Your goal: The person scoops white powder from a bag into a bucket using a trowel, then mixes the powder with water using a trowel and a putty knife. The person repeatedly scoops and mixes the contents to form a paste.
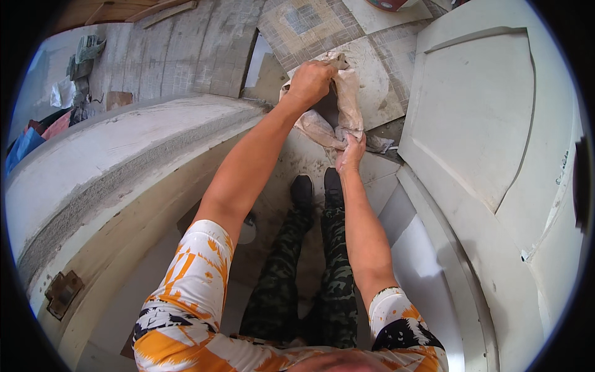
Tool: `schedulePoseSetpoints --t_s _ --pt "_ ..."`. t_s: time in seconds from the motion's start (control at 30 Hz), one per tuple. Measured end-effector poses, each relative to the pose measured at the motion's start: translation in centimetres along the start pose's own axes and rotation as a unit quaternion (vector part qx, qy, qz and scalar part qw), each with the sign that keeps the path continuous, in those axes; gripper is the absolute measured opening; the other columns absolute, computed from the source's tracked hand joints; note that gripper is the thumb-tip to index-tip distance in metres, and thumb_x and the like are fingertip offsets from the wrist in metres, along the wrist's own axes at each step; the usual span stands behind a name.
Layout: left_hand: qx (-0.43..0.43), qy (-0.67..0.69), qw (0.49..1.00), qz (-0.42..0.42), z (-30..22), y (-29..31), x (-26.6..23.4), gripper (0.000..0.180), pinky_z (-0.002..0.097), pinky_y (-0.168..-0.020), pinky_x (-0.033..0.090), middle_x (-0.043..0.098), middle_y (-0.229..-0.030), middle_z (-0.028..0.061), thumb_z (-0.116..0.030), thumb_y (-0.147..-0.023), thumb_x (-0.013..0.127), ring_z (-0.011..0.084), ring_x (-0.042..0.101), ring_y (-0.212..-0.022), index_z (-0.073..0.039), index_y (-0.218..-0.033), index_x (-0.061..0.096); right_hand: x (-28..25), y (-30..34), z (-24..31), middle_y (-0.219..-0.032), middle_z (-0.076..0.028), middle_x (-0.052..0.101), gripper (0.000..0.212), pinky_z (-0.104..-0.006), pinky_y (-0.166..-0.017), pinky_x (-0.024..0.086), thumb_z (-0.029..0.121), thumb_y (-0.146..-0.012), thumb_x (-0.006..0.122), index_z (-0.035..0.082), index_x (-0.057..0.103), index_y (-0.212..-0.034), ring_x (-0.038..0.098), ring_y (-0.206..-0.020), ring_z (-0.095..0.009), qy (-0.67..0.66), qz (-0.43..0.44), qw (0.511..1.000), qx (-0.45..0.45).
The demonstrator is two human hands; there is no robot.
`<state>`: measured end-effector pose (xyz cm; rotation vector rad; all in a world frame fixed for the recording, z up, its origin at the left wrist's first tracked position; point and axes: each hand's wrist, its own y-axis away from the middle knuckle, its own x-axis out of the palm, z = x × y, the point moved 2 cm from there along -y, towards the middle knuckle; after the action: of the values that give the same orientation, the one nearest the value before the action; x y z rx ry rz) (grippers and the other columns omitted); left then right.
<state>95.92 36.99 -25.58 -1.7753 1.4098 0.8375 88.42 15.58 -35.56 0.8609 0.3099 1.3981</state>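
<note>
A dusty beige sack (350, 102) hangs in front of me with its mouth open and its rim folded over. My left hand (313, 82) is closed on the far left side of the rim, fingers partly hidden behind the cloth-like material. Lower down, my right hand (352, 154) grips the near edge, thumb and fingers pinched together. Shadow fills the opening, so I cannot tell what lies inside. A greyish bit shows beside my left fingertips; whether it is part of the sack is unclear.
A pale panelled door (477, 118) stands at the right. On the left runs a worn door frame (142, 161) with a metal strike plate (64, 293). Patterned tiles (304, 25) and grey concrete (180, 56) cover the floor ahead. A reddish container (390, 4) sits at the top edge.
</note>
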Motion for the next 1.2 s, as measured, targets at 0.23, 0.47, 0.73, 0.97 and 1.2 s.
schedulePoseSetpoints --t_s 0.23,0.47,0.73,0.97,1.2 --pt "-0.081 -0.076 0.994 -0.019 -2.7 13.7 -1.3 0.040 0.0490 -0.100 0.037 0.064 -0.115 0.0090 -0.007 -0.079 0.062 0.0305 0.054 -0.114 -0.008 -0.119 0.063 5.5 3.1 6.8 -0.124 -0.026 0.054 0.063 -0.0478 -0.098 0.043 0.029 -0.081 0.073 0.000 0.046 -0.130 0.053 -0.115 -0.040 0.594 -0.034 0.749 -0.293" --pt "-0.068 -0.162 0.975 0.134 -2.7 18.2 1.8 0.033 0.0491 -0.105 0.029 0.068 -0.103 0.0050 -0.008 -0.080 0.060 0.0220 0.055 -0.109 -0.010 -0.112 0.068 7.9 -2.0 11.4 -0.101 -0.023 0.071 0.048 -0.0511 -0.085 0.051 0.031 -0.085 0.067 0.006 0.058 -0.125 0.067 -0.096 -0.043 0.738 0.010 0.623 -0.261" --pt "0.041 -0.084 0.993 -0.072 -4.4 22.7 -3.6 0.031 0.0456 -0.099 0.038 0.064 -0.106 0.0066 -0.003 -0.077 0.059 0.0240 0.056 -0.115 -0.011 -0.105 0.068 9.3 1.1 11.5 -0.101 -0.023 0.071 0.044 -0.0516 -0.086 0.051 0.032 -0.086 0.064 0.008 0.060 -0.122 0.067 -0.097 -0.042 0.739 0.007 0.589 -0.326" --pt "-0.122 0.348 0.882 0.293 -6.8 40.6 -13.3 0.033 0.0366 -0.084 0.051 0.070 -0.102 0.0129 0.006 -0.078 0.049 0.0244 0.067 -0.095 -0.002 -0.101 0.071 12.9 12.7 14.0 -0.121 -0.020 0.060 0.054 -0.0545 -0.093 0.047 0.040 -0.088 0.066 0.000 0.056 -0.124 0.054 -0.118 -0.040 0.873 0.009 0.315 -0.373" --pt "-0.403 0.309 0.859 0.062 1.3 63.4 -22.8 0.022 0.0292 -0.070 0.050 0.069 -0.094 0.0057 -0.010 -0.087 0.055 0.0136 0.064 -0.077 -0.003 -0.103 0.069 11.8 27.8 -1.9 -0.090 -0.017 0.068 0.024 -0.0367 -0.074 0.052 0.011 -0.088 0.065 -0.001 0.065 -0.108 0.068 -0.081 -0.027 0.692 0.597 0.316 -0.256"
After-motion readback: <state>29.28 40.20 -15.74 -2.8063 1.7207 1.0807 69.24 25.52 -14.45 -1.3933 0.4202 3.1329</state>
